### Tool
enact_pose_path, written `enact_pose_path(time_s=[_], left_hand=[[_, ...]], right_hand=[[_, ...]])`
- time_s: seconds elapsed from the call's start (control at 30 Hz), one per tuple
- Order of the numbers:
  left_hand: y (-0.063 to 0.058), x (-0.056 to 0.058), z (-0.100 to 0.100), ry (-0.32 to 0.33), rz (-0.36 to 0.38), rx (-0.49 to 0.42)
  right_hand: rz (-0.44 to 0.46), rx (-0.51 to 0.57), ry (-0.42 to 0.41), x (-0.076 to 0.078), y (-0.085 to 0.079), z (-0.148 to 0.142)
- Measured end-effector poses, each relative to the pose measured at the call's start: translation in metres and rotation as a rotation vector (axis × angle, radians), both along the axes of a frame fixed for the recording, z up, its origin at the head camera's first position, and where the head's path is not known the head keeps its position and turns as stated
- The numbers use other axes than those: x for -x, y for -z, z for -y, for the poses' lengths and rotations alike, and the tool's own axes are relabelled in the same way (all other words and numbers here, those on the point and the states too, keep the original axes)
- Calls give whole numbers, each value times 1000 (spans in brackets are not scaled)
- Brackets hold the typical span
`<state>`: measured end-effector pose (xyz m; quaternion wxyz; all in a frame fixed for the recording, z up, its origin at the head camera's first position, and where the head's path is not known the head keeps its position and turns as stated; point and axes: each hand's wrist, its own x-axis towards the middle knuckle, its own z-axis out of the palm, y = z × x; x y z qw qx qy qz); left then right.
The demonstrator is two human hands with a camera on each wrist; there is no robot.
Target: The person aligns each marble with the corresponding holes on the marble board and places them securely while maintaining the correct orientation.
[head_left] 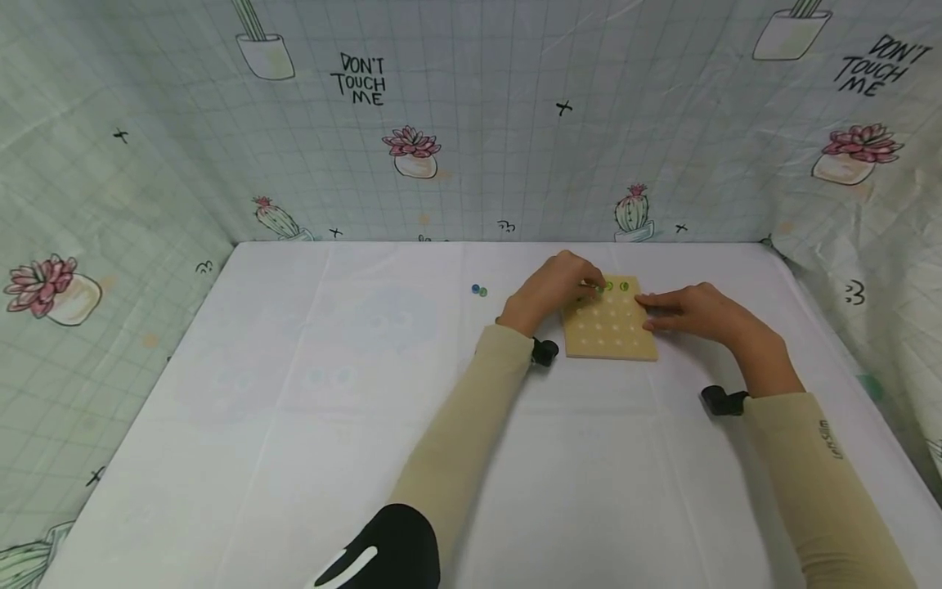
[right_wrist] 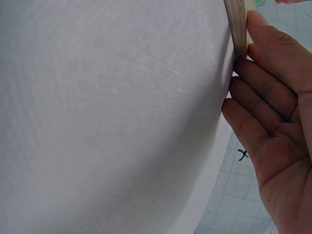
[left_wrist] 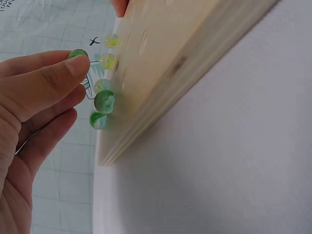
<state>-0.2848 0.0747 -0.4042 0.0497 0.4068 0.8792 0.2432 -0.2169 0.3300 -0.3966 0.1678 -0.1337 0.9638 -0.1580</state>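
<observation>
A green glass marble (left_wrist: pixel 78 53) is pinched between the thumb and fingertips of my left hand (head_left: pixel 558 282). This hand is over the far left part of a pale wooden board (head_left: pixel 611 331) with rows of small hollows. Several green and yellowish marbles sit on the board's far part, among them a yellow-green marble (head_left: pixel 624 286) and a larger green marble (left_wrist: pixel 104 101); my left hand covers part of these rows in the head view. My right hand (head_left: pixel 695 313) rests at the board's right edge, its fingers fairly straight and their tips touching the side.
A blue marble (head_left: pixel 475 288) and a green marble (head_left: pixel 482 291) lie on the white tabletop (head_left: pixel 353 409), left of my left hand. Behind the table hangs a printed cloth (head_left: pixel 486 147), with more of it along both sides. Black wrist cameras (head_left: pixel 545 352) stick out below both wrists.
</observation>
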Motion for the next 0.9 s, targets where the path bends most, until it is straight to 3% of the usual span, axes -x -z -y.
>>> enact_pose_path(time_s=[0.43,0.9], left_hand=[[8,7,-2,-54,76,85],[11,6,-4,-47,45,78]], right_hand=[[3,-1,-7,2,-1,-2],[9,19,-2,1,0,-3]])
